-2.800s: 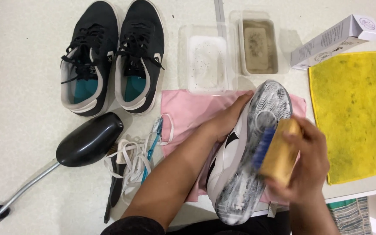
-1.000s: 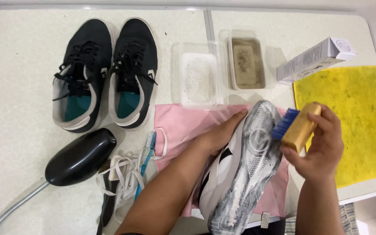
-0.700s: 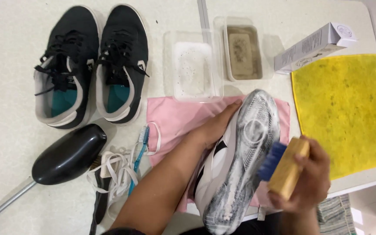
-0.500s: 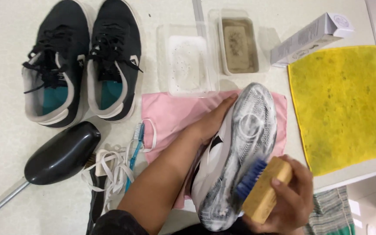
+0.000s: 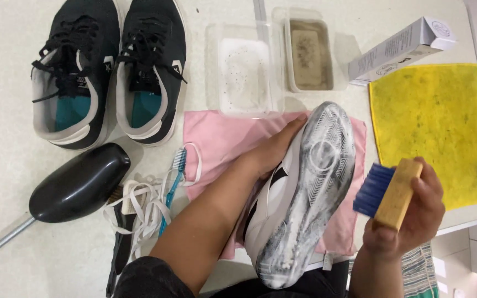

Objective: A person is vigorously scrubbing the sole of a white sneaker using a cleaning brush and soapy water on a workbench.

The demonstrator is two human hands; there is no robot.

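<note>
Yellow cloth [image 5: 437,127] lies flat just beyond the right hand [image 5: 409,221], the biggest thing on the pale table [image 5: 6,243]. Past the left hand [image 5: 271,154], up and to its left, a pair of black sneakers [image 5: 106,72] sits side by side. A pink cloth [image 5: 222,132] spreads under the left hand, and on it rests a white shoe [image 5: 305,187] turned sole up, its grey tread filmed with suds. The left hand presses against that shoe's side, fingers closed around the upper. To the left of the left forearm lies a black shoe tree [image 5: 78,182], with loose white laces [image 5: 139,198] and a blue toothbrush [image 5: 173,182] between them. Two clear tubs [image 5: 271,60] stand beyond the left fingertips. The right hand is clamped on a wooden brush [image 5: 387,190], blue bristles facing the sole, just clear of it.
</note>
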